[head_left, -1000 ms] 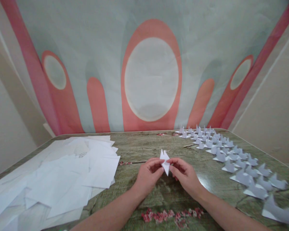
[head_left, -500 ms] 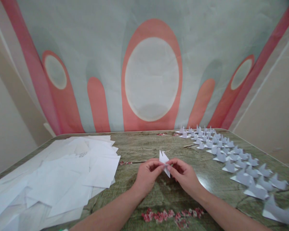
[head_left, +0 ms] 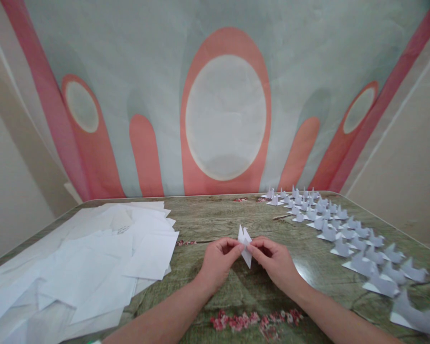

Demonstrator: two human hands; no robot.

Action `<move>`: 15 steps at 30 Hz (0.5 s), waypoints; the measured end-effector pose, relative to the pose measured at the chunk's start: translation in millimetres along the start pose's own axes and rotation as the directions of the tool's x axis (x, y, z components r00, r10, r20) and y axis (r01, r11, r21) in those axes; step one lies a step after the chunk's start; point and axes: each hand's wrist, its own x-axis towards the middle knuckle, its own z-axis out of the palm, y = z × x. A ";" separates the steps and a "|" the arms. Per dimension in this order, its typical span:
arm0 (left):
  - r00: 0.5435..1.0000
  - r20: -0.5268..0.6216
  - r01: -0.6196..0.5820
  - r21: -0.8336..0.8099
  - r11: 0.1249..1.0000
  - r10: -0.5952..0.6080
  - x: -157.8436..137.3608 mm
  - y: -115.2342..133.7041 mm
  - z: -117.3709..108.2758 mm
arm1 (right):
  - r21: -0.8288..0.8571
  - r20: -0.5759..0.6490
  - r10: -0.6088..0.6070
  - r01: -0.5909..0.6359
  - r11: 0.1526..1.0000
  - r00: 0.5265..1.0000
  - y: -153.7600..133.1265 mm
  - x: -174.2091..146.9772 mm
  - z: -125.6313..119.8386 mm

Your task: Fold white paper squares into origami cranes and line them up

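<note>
A small piece of folded white paper (head_left: 245, 253) is held up over the middle of the table, with two narrow points rising at its top and one pointing down. My left hand (head_left: 219, 258) pinches its left side between thumb and index finger. From the other side my right hand (head_left: 272, 258) grips it in the same way. Both sets of fingertips almost meet at its middle and hide part of the folds. The other fingers of each hand are curled behind.
Loose sheets of white paper (head_left: 93, 267) lie heaped on the left of the wood-patterned table (head_left: 200, 215). Rows of folded white paper birds (head_left: 358, 263) stand along the right side. A printed backdrop (head_left: 165, 57) hangs behind the far edge.
The folded paper has turned slightly, and its two top points now stand further apart. My hands keep nearly the same place, still pinching it.
</note>
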 end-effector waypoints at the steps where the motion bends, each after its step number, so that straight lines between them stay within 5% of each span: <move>1: 1.000 -0.001 0.001 0.002 1.000 -0.001 0.0 -0.2 -0.1 | 0.005 0.002 0.021 -0.021 1.000 1.000 0.8 -0.3 0.6; 9: 1.000 -0.024 0.011 0.004 1.000 -0.010 -1.0 1.1 2.3 | 0.182 -0.041 0.094 -0.085 0.980 0.995 5.0 -0.6 6.2; 15: 0.998 -0.039 -0.037 0.066 0.997 0.039 1.1 -5.4 2.0 | 0.117 -0.012 0.064 -0.063 0.991 0.998 13.1 2.6 3.5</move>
